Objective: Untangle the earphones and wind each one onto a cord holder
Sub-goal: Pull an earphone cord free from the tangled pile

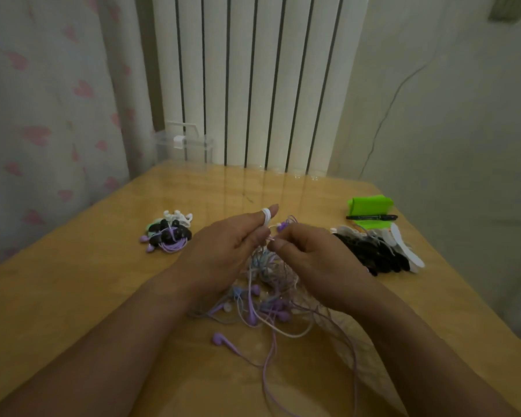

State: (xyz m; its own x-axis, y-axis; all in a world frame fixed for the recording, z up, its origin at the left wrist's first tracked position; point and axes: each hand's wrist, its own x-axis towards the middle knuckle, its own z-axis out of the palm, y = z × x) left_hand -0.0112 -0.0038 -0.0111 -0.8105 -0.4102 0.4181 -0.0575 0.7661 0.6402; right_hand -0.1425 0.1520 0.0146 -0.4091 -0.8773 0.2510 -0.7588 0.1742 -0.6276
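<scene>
A tangle of purple, blue and white earphones [268, 299] lies on the wooden table [73, 296] in front of me, part of it lifted between my hands. My left hand [223, 251] holds up cords from the tangle, its forefinger stretched out with a white ring-like piece on it. My right hand [313, 263] pinches a thin cord right beside the left hand's fingertips. A loose purple earbud [220, 339] lies nearer to me. A pile of wound earphones on holders [167, 234] sits at the left. Black and white cord holders [379, 251] lie heaped at the right.
A green object [369, 204] and a black marker pen [372, 217] lie at the far right of the table. A clear plastic box [182, 145] stands at the table's back edge before a white radiator [253, 85]. A curtain hangs at the left.
</scene>
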